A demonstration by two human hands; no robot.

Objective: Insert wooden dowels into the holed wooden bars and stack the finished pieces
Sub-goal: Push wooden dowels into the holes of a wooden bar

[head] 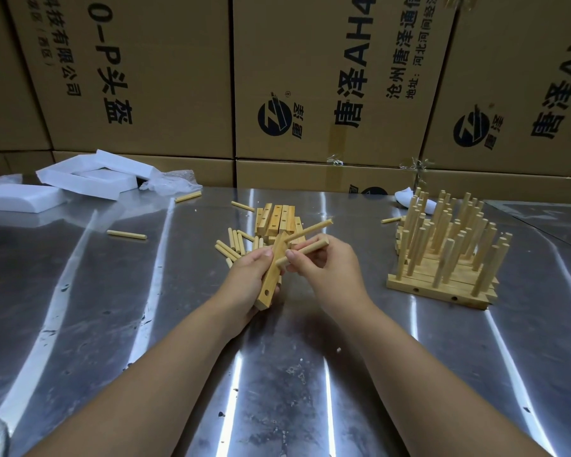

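Observation:
My left hand (pixel 249 285) grips a holed wooden bar (pixel 272 273), tilted with its near end pointing at me. One dowel (pixel 310 229) sticks out of the bar's far end toward the upper right. My right hand (pixel 327 268) pinches a second dowel (pixel 305 250), its near tip close to the bar's side. Behind the hands lie loose dowels (pixel 233 244) and a pile of bare holed bars (pixel 277 219). At the right stands a stack of finished pieces (pixel 449 252) with several dowels pointing up.
The shiny metal table (pixel 277 374) carries stray dowels (pixel 126 234) at the left and back. White foam blocks (pixel 86 176) and clear plastic wrap (pixel 173 181) lie at the back left. Cardboard boxes (pixel 310 77) wall off the far edge.

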